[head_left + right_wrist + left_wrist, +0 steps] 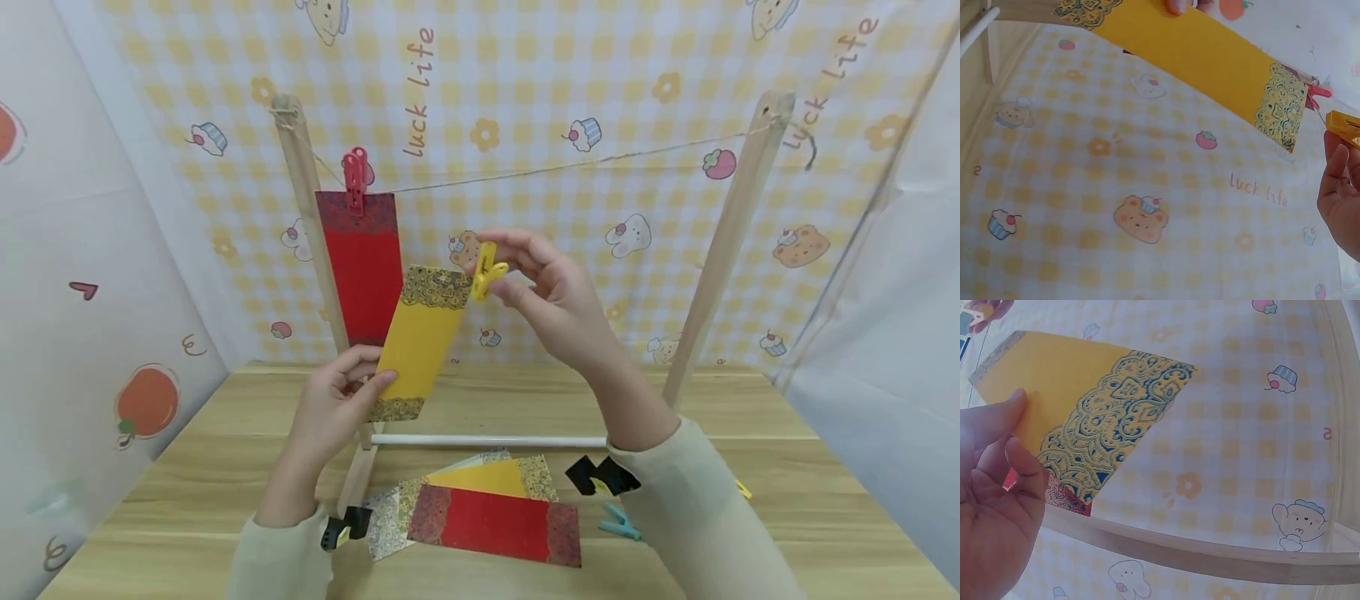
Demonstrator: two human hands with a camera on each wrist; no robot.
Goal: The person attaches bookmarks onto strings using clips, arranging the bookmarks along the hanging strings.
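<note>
My left hand (pixel 337 408) pinches a yellow card (pixel 422 346) with dark lace-patterned ends near its lower left edge, thumb in front. The card tilts, its top leaning right. In the left wrist view the same yellow card (pixel 1066 369) lies between thumb and fingers. Beside the card's upper right corner, my right hand (pixel 558 300) pinches a yellow clothespin (pixel 487 273) between thumb and fingers. Behind the yellow card, a red card (pixel 363 275) hangs from the string (pixel 525 172), held by a red clothespin (pixel 356 182).
Wooden posts (pixel 716 250) carry the string at both sides, and a white rod (pixel 487 440) runs low between them. On the wooden table (pixel 150 517) lie a red card (pixel 495 527), a yellow card (pixel 480 477) and a silver-patterned card (pixel 384 527). A teal clothespin (pixel 619 522) lies near the right sleeve.
</note>
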